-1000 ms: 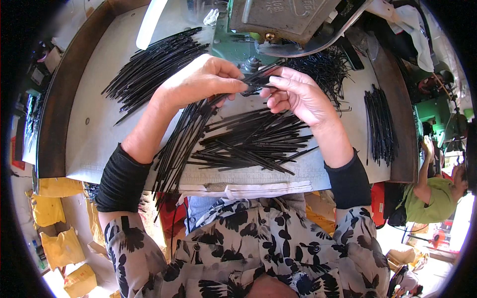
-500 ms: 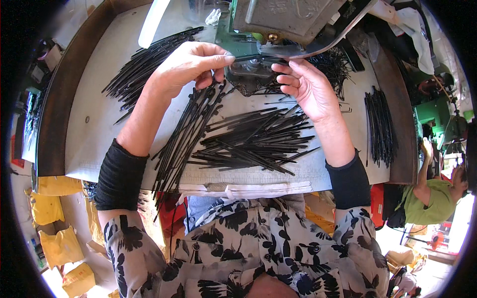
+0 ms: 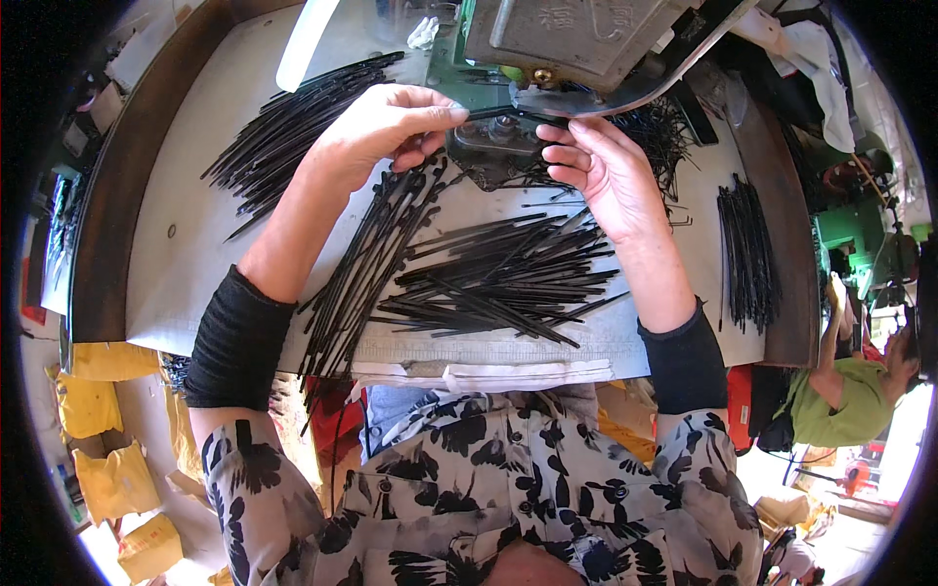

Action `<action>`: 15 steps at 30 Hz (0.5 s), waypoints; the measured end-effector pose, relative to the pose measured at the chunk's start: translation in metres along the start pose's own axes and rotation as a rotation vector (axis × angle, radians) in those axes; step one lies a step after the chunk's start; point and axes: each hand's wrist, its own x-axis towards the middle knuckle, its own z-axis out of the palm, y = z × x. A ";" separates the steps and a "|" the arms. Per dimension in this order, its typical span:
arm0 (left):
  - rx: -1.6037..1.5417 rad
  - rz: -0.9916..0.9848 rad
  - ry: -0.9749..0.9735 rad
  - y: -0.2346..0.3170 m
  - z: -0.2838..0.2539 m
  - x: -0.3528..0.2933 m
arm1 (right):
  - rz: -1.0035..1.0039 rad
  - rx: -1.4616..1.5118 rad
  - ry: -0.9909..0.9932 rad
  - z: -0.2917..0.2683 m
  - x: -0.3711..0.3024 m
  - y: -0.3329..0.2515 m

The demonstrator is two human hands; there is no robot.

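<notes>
Grey and worn, the worktable [image 3: 176,264] fills the view, its brown raised rim [image 3: 127,176] curving up the left side. Up top sits the metal machine [image 3: 576,39], its heavy grey head hanging over a dark base plate [image 3: 489,146]. Spread across the table are black strips in heaps: a fanned pile [image 3: 498,283] dead centre, a long bundle [image 3: 366,264] running down toward the table's near edge, another sheaf [image 3: 293,122] at the upper left, a neat stack [image 3: 747,254] off to the right, and a tangled lot [image 3: 664,132] beside the machine.

Now the hands! The left hand [image 3: 376,127] reaches in from the left, thumb and forefinger pinched together on one thin black strip [image 3: 498,110], which lies right under the machine's head, over the base plate. The right hand [image 3: 606,171] meets it from the other side, fingertips closed on that same strip (the remaining fingers curl loosely beneath). Both forearms wear black sleeves [image 3: 234,337] under a black-and-white floral shirt [image 3: 489,488].

At the far right, another person in a green top [image 3: 840,410] is bent over. Yellow packets [image 3: 107,479] lie on the floor at lower left.
</notes>
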 end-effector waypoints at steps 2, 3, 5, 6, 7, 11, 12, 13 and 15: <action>-0.010 -0.007 -0.031 -0.001 -0.001 0.001 | 0.001 0.002 -0.012 0.000 0.001 0.000; -0.010 -0.007 -0.028 -0.002 -0.001 0.002 | 0.005 0.002 0.002 -0.001 0.001 0.000; -0.031 -0.011 -0.069 -0.003 0.000 0.005 | 0.009 0.000 0.018 -0.002 0.000 -0.001; -0.032 -0.010 -0.069 -0.003 0.000 0.005 | 0.005 -0.005 0.018 -0.001 0.000 -0.002; -0.028 -0.024 -0.047 -0.003 0.000 0.005 | 0.001 -0.010 0.019 -0.001 0.000 -0.002; -0.027 -0.035 -0.041 -0.005 -0.002 0.004 | -0.013 -0.024 0.026 0.003 0.001 0.000; -0.027 -0.035 -0.043 -0.005 -0.002 0.005 | -0.007 -0.029 0.029 0.002 0.001 0.000; -0.023 -0.044 -0.041 -0.005 -0.003 0.005 | -0.001 -0.035 0.028 0.001 0.001 0.000; -0.019 -0.054 -0.037 -0.003 -0.002 0.004 | 0.006 -0.031 0.032 0.001 0.001 0.000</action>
